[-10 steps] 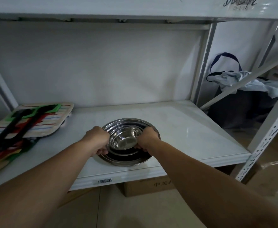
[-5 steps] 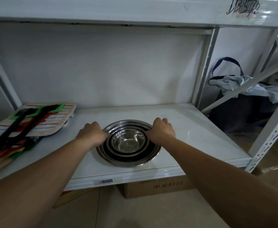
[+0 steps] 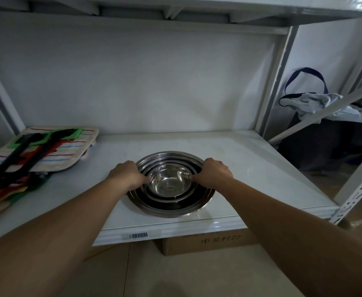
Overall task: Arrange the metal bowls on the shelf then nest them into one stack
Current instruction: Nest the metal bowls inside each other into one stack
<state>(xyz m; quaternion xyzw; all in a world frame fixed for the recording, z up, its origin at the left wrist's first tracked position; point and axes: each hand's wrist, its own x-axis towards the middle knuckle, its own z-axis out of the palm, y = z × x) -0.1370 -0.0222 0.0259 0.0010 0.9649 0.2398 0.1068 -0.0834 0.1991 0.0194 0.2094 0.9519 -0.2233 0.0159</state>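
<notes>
Several shiny metal bowls sit nested in one stack (image 3: 171, 202) near the front middle of the white shelf (image 3: 251, 168). The smallest bowl (image 3: 168, 185) lies innermost on top. My left hand (image 3: 126, 174) rests on the stack's left rim, thumb touching the small bowl's left edge. My right hand (image 3: 213, 171) rests on the right rim, thumb touching the small bowl's right edge. Both hands grip the stack from opposite sides.
A striped cloth pad (image 3: 47, 146) with black, green and red utensils (image 3: 15, 163) lies at the shelf's left. A white upright post (image 3: 276, 82) stands at the back right. A dark bag with cloth (image 3: 326, 125) sits beyond. A cardboard box (image 3: 208, 243) sits under the shelf.
Both hands went out from the small inner bowl to the outer rims, then drew in again so the thumbs touch the small bowl. The stack stays in place.
</notes>
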